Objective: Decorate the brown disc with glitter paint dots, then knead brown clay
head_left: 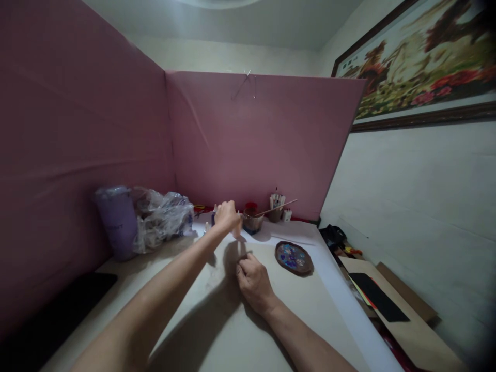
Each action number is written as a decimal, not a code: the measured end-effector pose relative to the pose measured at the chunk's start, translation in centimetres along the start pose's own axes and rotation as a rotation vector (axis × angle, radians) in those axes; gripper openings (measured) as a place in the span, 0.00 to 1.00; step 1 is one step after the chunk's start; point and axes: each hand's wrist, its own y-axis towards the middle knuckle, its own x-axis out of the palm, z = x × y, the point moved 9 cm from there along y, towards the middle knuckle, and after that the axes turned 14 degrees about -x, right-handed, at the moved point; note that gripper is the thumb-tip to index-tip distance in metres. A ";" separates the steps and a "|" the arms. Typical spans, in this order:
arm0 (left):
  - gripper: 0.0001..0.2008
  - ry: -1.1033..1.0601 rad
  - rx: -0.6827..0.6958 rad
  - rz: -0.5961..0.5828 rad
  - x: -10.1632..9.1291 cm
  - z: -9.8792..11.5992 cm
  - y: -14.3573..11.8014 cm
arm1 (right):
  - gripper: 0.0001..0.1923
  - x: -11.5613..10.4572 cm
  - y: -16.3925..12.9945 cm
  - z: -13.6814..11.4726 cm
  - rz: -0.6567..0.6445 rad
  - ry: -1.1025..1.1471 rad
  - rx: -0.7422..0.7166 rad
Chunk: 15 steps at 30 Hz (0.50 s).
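Observation:
My left hand (228, 217) reaches to the back of the table, its fingers curled closed among small bottles. A peach-coloured bottle (237, 230) stands right beside or under those fingers; what they grip is hidden. Close in front, my right hand (254, 283) rests on the pale table surface (302, 315), closed like a fist, and its contents do not show. To its right lies a brown palette (294, 258) with blue, purple and white dabs of paint. Just past the left hand, a glass bowl (252, 222) has a long wooden stick (277, 207) across it.
On the left stand a purple lidded tumbler (118, 222) and a crumpled clear plastic bag (165, 217). A cup of brushes or pens (276, 206) is at the back. Pink panels (263, 134) wall the table's back and left. Cardboard sheets (403, 315) lie beyond the right edge.

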 end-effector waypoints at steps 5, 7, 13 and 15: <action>0.11 0.113 0.204 -0.118 -5.1 -1.3 -0.1 | 0.19 -0.1 0.0 -0.2 -0.008 0.090 -0.005; 0.11 0.173 0.208 -0.203 -5.3 -3.0 -0.2 | 0.20 -0.2 0.1 -0.4 -0.009 0.120 -0.003; 0.06 0.203 0.254 -0.238 -3.4 -6.0 -0.8 | 0.19 -0.2 0.2 -0.6 -0.008 0.136 0.013; 0.06 0.188 0.257 -0.227 -2.9 -6.1 -0.7 | 0.19 -0.2 0.2 -0.5 -0.008 0.138 0.016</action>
